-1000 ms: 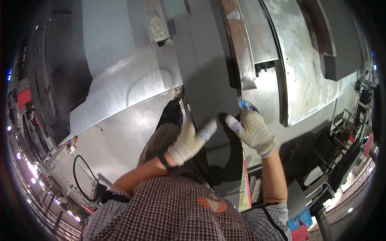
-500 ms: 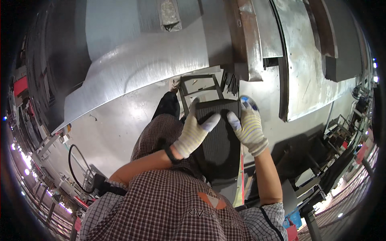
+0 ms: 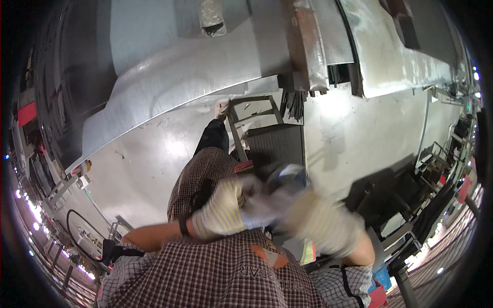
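— Two gloved hands meet at centre frame: left hand (image 3: pixel 222 214) and right hand (image 3: pixel 321 222), both blurred.

— Gripping anything?

— Cannot tell; the blur hides the fingers. Something blue-grey (image 3: pixel 287 177) sits between them, just above.

— And the dark panel (image 3: pixel 275 149)?

— Directly above the hands, below a metal frame (image 3: pixel 251 110), on the shiny grey floor (image 3: pixel 154 154).

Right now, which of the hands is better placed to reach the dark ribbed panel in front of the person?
Probably the right hand: it lies just below the dark ribbed panel. The left hand sits further left, over the checked trouser leg. Both gloved hands are blurred.
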Tool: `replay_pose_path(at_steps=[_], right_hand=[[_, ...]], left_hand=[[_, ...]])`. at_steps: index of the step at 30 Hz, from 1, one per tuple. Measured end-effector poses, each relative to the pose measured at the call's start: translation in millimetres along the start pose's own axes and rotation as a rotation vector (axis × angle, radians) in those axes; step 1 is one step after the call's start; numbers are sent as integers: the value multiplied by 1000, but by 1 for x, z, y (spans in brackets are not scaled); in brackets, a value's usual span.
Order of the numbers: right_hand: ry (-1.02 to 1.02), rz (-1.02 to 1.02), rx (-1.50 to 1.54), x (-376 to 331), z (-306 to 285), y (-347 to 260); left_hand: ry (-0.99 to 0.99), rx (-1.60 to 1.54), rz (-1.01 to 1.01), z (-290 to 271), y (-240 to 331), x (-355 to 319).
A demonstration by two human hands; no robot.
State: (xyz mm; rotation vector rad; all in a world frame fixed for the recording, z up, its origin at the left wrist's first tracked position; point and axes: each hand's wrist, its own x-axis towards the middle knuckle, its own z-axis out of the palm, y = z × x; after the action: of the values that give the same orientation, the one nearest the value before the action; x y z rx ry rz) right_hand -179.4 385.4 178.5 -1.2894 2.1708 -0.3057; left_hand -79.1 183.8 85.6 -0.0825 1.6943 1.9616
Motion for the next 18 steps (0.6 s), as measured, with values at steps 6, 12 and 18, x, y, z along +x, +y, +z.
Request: replay_pose_path(at_steps=[6, 12, 18], right_hand=[[158, 320, 291, -34, -10, 40], [165, 590, 990, -23, 145, 179], [881, 771, 486, -4, 129, 90]], left_hand=[[-51, -358, -52, -48, -12, -27], [-174, -309, 63, -55, -155, 66], [-190, -502, -126, -38, -222, 92]])
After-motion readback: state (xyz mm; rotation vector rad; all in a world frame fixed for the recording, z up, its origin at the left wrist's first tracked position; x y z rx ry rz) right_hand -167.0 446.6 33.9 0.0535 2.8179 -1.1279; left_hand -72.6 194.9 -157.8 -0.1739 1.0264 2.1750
